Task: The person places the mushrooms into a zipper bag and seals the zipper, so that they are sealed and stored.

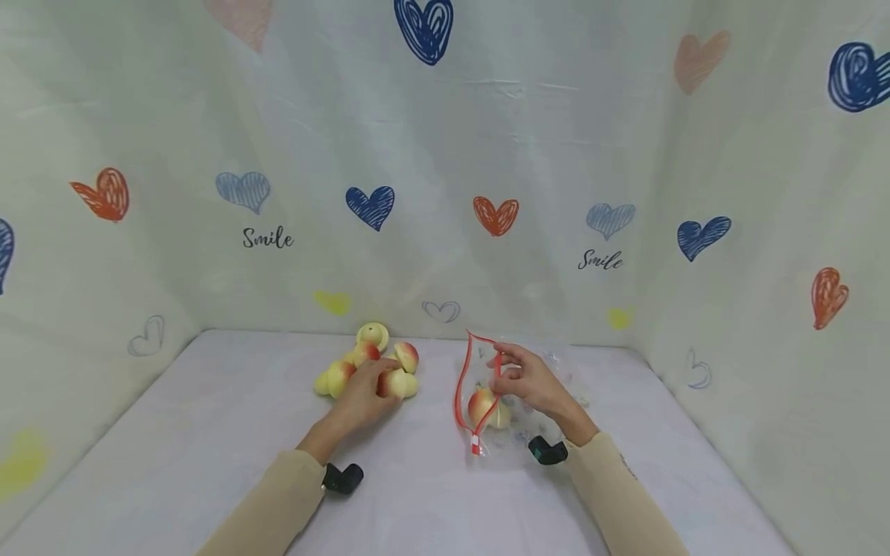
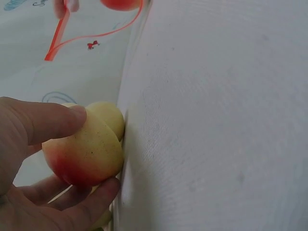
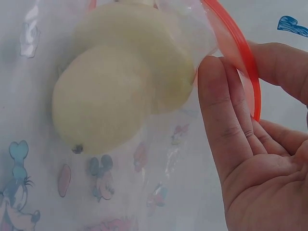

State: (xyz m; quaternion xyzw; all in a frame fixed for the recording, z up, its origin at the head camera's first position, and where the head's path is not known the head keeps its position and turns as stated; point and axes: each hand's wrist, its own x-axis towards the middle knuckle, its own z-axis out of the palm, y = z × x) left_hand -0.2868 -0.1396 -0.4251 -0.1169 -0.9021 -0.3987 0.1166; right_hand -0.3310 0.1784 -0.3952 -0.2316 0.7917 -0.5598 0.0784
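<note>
On the table's left side, my left hand [image 1: 365, 394] grips a round yellow fruit with a red blush [image 2: 89, 154], thumb on one side and fingers curled under the other. Pale yellow fruit [image 2: 107, 118] shows right behind it. Several similar yellow-and-red fruits [image 1: 339, 377] lie around this hand. To the right, my right hand [image 1: 531, 382] pinches the red edge of a clear zip bag [image 1: 459, 386], its mouth spread apart. Inside the bag rest yellow fruits, one with a red side [image 1: 480, 405]; through the plastic, the right wrist view shows a pale fruit [image 3: 103, 101] close to my fingers.
A pale yellow fruit [image 1: 372, 334] sits at the back of the pile, near the rear curtain [image 1: 431, 262] printed with hearts. The white table [image 1: 417, 494] stretches between my arms. Cartoon prints [image 3: 103, 180] mark the bag's plastic.
</note>
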